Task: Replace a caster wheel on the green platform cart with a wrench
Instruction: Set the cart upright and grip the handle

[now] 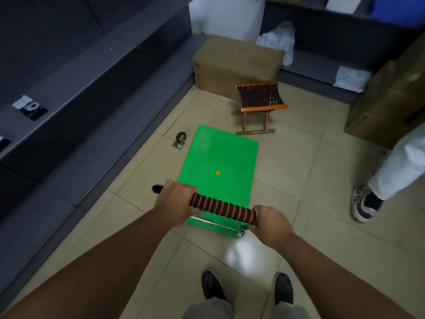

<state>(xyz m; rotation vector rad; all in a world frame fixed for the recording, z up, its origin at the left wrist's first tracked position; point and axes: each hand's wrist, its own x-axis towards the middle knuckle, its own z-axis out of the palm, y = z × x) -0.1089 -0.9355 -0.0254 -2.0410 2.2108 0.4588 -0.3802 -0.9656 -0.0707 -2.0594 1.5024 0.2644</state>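
The green platform cart (218,166) stands flat on the tiled floor, deck up, with a yellow dot in its middle. Its handle bar (224,209), wrapped in black and red stripes, runs across the near end. My left hand (176,200) grips the bar's left end and my right hand (271,223) grips its right end. A loose caster wheel (180,140), black tyre with yellow hub on a metal plate, lies on the floor just left of the cart's far corner. No wrench shows in the view.
A small folding wooden stool (261,107) stands beyond the cart, with a cardboard box (234,65) behind it. Dark shelving (92,93) runs along the left. Another person's leg and shoe (365,203) are at the right. More cardboard boxes (391,100) stand at the far right.
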